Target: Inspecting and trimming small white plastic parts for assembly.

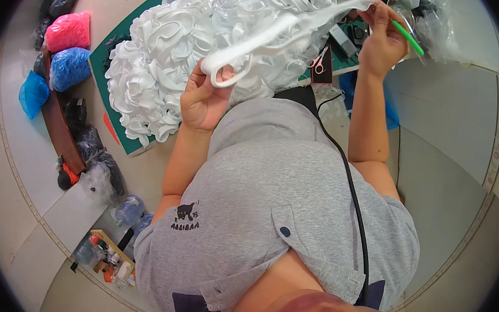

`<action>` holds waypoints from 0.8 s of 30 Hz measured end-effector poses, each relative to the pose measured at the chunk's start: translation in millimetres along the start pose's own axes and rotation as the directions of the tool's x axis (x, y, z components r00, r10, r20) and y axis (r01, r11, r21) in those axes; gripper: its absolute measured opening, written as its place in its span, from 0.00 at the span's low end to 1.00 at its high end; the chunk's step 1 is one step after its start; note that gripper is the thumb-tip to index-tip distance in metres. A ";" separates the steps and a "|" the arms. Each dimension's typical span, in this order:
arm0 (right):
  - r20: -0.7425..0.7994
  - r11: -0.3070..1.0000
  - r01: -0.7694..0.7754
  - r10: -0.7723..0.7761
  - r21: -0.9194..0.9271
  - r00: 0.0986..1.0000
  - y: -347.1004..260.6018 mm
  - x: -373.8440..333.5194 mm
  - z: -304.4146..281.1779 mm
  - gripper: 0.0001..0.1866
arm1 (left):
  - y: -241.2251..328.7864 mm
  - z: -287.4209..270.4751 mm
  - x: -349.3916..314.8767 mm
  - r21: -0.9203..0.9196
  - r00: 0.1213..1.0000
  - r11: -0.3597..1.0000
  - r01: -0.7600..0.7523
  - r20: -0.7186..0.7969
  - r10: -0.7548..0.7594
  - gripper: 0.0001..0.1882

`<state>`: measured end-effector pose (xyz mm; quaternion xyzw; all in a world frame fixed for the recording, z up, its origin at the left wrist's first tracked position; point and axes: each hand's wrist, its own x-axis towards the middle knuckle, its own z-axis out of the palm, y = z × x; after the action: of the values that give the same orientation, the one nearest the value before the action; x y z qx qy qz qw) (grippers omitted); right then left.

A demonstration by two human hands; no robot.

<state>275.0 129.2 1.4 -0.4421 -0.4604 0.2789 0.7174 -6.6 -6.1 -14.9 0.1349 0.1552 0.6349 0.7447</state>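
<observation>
A long white looped strap (258, 39) is stretched slantwise between my two hands, in front of my chest. My left hand (206, 101) has its fingers closed on the rounded lower end of the strap. Higher and to the right, my right hand (382, 42) pinches the other end between thumb and fingertips. A slim bright green stick-like tool (408, 38) also sticks out of my right hand; its tip is hidden. Beneath and behind the strap lies a large heap of similar curled white straps (157, 61), some under clear plastic.
The heap covers a green table (100, 56). Pink-handled scissors (320, 62) lie on a dark case near a grey box (343, 41). A black cable (347, 175) runs down my front. Pink (69, 32) and blue bags (70, 68) stand at the left, above a floor-level box of small items (111, 256).
</observation>
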 end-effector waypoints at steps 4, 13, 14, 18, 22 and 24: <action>0.319 0.883 -0.302 0.188 0.359 0.929 -16.2 -16.8 14.8 0.07 | 8.3 7.1 5.0 0.321 0.918 0.902 0.289 0.174 -0.357 0.29; 0.202 0.971 -0.114 0.071 0.211 0.977 -32.5 -35.2 29.4 0.07 | -24.0 17.9 29.5 0.570 0.978 0.799 0.192 -0.045 -0.203 0.13; 0.054 0.966 -0.110 0.100 0.233 0.993 -20.7 -15.7 15.0 0.07 | -23.2 18.9 25.1 0.569 0.979 0.800 0.189 -0.049 -0.196 0.13; -0.253 0.994 -0.036 0.062 0.106 0.966 -7.8 10.1 -49.5 0.08 | -15.3 11.2 18.3 0.351 0.992 0.932 0.095 -0.116 -0.058 0.12; -0.023 0.737 -0.414 0.477 -0.534 0.879 -7.4 5.2 -139.1 0.10 | -8.0 7.7 24.8 0.218 0.989 0.975 0.035 -0.150 -0.002 0.14; 0.100 0.340 -0.344 0.824 -0.875 0.558 -8.0 -0.7 -178.5 0.11 | -8.1 6.8 28.4 0.191 0.972 0.970 0.149 -0.210 -0.108 0.19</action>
<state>436.6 57.5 -24.8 -0.7472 -0.5064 0.4109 0.1280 7.5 20.7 -13.6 0.1369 0.3015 0.5761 0.7473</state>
